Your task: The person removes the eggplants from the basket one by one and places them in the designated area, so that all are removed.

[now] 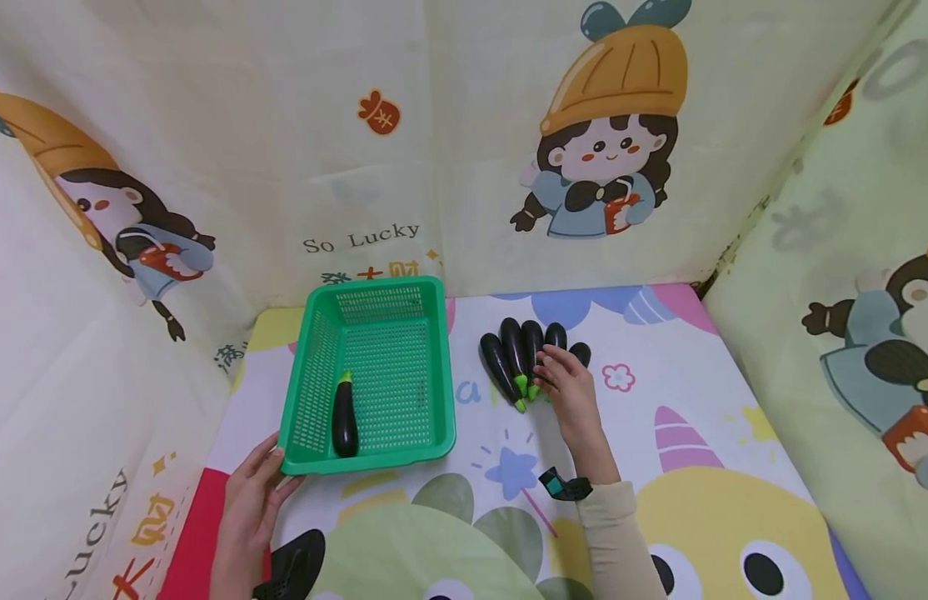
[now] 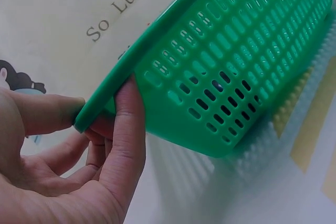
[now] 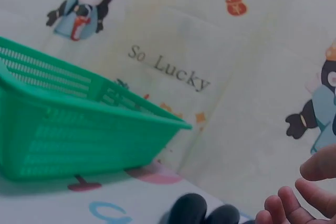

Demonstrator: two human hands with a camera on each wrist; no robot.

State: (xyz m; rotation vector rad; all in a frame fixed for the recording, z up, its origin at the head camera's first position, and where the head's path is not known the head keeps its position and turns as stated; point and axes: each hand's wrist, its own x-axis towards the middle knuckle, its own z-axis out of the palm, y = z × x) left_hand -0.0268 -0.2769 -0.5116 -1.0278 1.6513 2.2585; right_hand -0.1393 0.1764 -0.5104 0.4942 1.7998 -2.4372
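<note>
One gap parts basket [image 1: 392, 379] and eggplants [image 1: 513, 346]; left grip [image 1: 252, 492] pinches the rim [image 2: 144, 51]; right grip [image 1: 571, 396], loose, overhangs eggplants.

Basket [image 1: 366, 464], green, gridded with perforations; eggplants [image 1: 513, 346], glossy near-black with green stem ends; worktop [image 1: 621, 425], white with pastel cartoon print; rear cloth [image 1: 471, 150], cream with orange-capped figures and dark lettering; sleeve [image 1: 621, 542], plain beige.

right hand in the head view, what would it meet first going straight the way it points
The right hand would probably meet the glossy, dark, elongated eggplant third from the left in the row, though the hand's height is unclear.
</note>
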